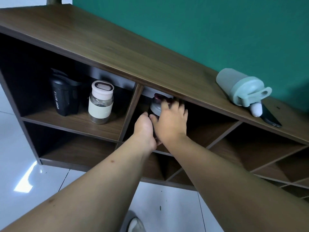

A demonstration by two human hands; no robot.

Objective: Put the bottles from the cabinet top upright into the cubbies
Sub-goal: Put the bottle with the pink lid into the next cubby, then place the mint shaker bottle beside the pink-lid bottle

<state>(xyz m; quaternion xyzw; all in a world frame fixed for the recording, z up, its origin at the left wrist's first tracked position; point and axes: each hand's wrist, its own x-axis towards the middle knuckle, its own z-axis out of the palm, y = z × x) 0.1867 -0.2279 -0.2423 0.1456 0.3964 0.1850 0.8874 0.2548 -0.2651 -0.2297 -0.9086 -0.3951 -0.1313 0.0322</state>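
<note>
Both of my hands reach into the second upper cubby and hold a dark bottle with a grey lid [155, 107] upright there. My left hand [145, 131] wraps its lower body from the left. My right hand [170, 121] covers its right side, fingers up by the lid; most of the bottle is hidden. In the cubby to the left stand a black sport bottle [62, 96] and a clear bottle with a pale pink lid [100, 102], both upright. A pale green shaker bottle [240, 88] lies on its side on the wooden cabinet top [103, 42].
A dark phone [271, 118] and a small white object [255, 109] lie on the cabinet top beside the green shaker. A green wall rises behind the cabinet. Open cubbies continue below and to the right. White floor tiles and a shoe [136, 225] are beneath me.
</note>
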